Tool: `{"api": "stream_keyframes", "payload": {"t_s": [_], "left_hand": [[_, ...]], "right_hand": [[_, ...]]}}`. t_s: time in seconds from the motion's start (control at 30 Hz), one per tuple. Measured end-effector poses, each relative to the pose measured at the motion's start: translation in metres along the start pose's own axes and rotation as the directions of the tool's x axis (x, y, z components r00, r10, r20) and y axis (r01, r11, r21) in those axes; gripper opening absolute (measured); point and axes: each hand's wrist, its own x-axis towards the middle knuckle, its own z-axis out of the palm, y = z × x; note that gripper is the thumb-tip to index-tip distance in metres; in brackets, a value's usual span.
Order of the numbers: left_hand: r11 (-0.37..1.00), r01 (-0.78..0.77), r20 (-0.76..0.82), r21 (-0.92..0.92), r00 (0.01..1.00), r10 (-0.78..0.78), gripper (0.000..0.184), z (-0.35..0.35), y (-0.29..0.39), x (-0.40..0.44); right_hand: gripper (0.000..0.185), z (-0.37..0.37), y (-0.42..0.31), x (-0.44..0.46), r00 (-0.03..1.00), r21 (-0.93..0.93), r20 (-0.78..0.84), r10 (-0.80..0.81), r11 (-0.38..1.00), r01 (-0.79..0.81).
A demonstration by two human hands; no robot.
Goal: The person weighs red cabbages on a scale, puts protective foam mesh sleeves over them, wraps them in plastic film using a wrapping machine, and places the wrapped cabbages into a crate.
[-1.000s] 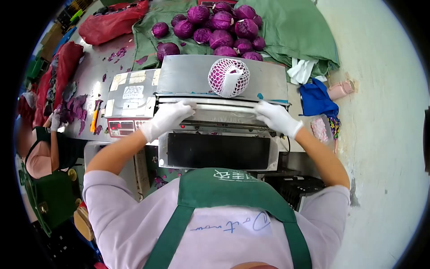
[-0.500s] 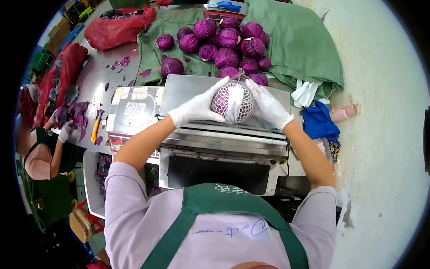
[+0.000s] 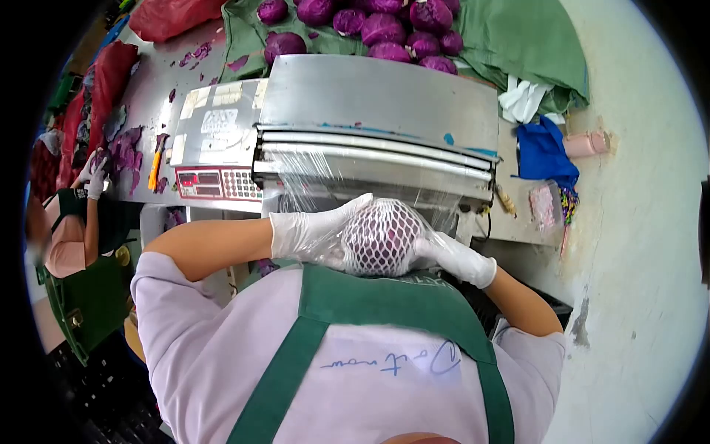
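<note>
A purple cabbage in white foam netting (image 3: 383, 235) is held close to the chest, in front of the wrapping machine (image 3: 377, 96). My left hand (image 3: 325, 231), in a white glove, grips its left side. On its right side my right hand (image 3: 452, 255), also gloved, presses with the fingers partly under film. Clear plastic film (image 3: 307, 174) stretches from the machine's rollers (image 3: 377, 152) down to the cabbage and clings around it.
A scale (image 3: 218, 140) adjoins the machine on the left, with an orange-handled knife (image 3: 156, 166) beyond. Several bare cabbages (image 3: 383, 29) lie on green cloth behind. At right are a blue cloth (image 3: 546, 154) and pink cup (image 3: 586, 143). A co-worker's gloved hands (image 3: 95, 177) touch cabbage leaves.
Both hands left the roller area, took hold of the netted cabbage on the machine's top and brought it toward the chest. Film now stretches out from the rollers with it.
</note>
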Motion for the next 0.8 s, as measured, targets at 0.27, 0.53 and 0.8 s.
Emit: {"api": "stream_keyframes", "payload": {"t_s": [0.27,0.53,0.8], "left_hand": [[0.809,-0.234,-0.267,0.539,0.864,0.427,0.046,-0.012,-0.060,-0.014],[0.357,-0.682,-0.304,0.638,0.203,0.931,0.030,-0.028,-0.112,-0.014],[0.707,-0.687,-0.875,-0.168,0.434,0.213,0.019,0.004,-0.125,0.005]], "right_hand": [[0.077,0.007,0.076,-0.004,0.987,0.388,-0.094,0.132,0.918,-0.086],[0.028,0.053,0.083,-0.031,0.517,-0.308,-0.780,-0.353,0.935,0.173],[0.033,0.018,0.158,-0.066,0.697,0.731,-0.592,0.405,0.633,0.253]]}}
